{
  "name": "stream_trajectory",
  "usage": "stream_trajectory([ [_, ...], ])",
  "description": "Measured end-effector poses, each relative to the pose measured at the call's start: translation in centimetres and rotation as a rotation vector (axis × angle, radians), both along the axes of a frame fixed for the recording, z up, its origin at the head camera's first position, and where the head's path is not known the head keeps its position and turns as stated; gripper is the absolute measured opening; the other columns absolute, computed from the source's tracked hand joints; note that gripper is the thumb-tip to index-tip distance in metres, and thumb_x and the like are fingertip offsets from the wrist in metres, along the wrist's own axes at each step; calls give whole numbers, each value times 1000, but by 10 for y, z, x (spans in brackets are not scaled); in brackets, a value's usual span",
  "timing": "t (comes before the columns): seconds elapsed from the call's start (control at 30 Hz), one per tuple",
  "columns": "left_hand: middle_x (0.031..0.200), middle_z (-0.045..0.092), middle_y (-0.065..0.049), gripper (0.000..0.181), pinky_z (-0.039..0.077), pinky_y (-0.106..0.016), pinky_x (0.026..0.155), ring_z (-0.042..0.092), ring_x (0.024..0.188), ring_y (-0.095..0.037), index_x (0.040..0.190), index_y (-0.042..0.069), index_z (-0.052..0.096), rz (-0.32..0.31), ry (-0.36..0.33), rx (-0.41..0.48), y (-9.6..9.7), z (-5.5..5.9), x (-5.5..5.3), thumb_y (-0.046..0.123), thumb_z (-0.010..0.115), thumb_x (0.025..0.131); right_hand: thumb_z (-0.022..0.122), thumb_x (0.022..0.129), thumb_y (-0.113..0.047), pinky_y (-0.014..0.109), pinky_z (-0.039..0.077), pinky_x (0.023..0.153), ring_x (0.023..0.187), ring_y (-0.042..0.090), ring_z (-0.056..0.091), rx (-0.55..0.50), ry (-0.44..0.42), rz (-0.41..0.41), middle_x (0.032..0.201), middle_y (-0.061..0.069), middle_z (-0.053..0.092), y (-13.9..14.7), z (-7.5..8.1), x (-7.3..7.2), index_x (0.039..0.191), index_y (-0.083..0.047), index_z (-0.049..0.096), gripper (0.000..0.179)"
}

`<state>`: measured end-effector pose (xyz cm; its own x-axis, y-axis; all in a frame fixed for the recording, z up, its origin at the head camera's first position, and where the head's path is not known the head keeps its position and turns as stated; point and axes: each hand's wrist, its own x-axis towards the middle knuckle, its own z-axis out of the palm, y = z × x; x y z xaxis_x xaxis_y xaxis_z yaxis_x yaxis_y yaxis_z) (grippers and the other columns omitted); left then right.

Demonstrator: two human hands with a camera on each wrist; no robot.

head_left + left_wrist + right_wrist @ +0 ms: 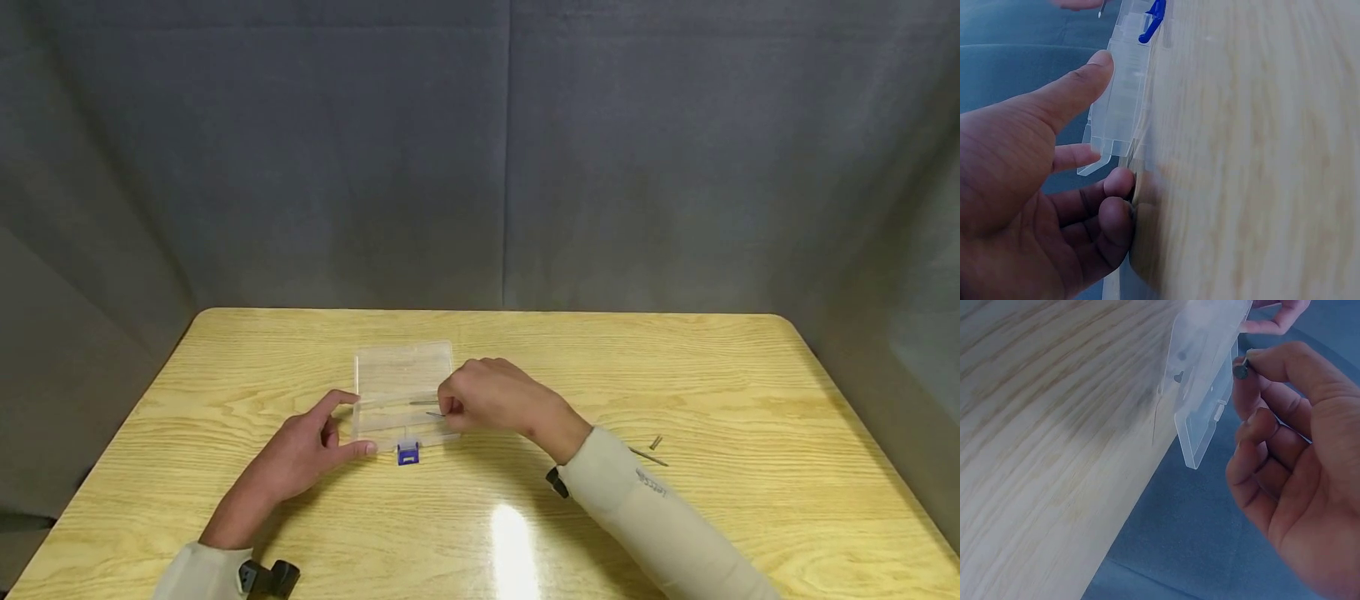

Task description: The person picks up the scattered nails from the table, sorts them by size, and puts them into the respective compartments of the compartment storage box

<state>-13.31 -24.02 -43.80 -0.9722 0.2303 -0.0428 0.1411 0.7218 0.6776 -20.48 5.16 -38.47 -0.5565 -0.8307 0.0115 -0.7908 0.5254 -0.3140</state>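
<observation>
Fingers of the left hand [300,454] spread around the clear box's [378,422] near-left corner, thumb and index well apart, seemingly bracing it. A blue latch [408,452] marks its near edge. Above the box's right part, the right hand [491,402] pinches a round-headed nail [1242,370] between thumb and index, the rest curled. Putting nails into the open box looks like the step in hand; next calls for lowering this one and loosening the pinch. Just beyond, whether a second thin piece [423,403] rests or is held, I cannot tell. Well right, the sleeve [637,492] partly covers a metal rod [654,458]; the short piece [656,442] beside it is indistinct.
</observation>
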Motion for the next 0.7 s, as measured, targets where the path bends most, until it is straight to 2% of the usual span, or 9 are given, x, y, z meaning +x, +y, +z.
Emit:
stream_trajectory([
  [0.23,73,52,0,68,40,-31,57,45,59,-15,142,10,50,7,14,-5,-1,-1,0,42,81,90,75,92,-11,27,41,62,64,5,47,30,-10,-11,74,-16,60,-10,-2,-3,76,-25,67,23],
  [0.47,73,52,0,69,39,-31,57,45,59,-16,143,10,50,8,16,-8,-1,-2,1,43,80,91,76,93,-15,26,38,60,61,5,44,45,-10,-2,70,-14,56,-18,-4,-4,74,-23,64,25],
  [0.7,73,52,0,69,40,-31,58,45,58,-15,143,9,50,2,19,-7,-1,-2,1,43,80,91,77,93,-17,27,40,63,62,5,46,58,-5,-2,70,-15,57,-24,-4,-4,74,-24,66,23],
])
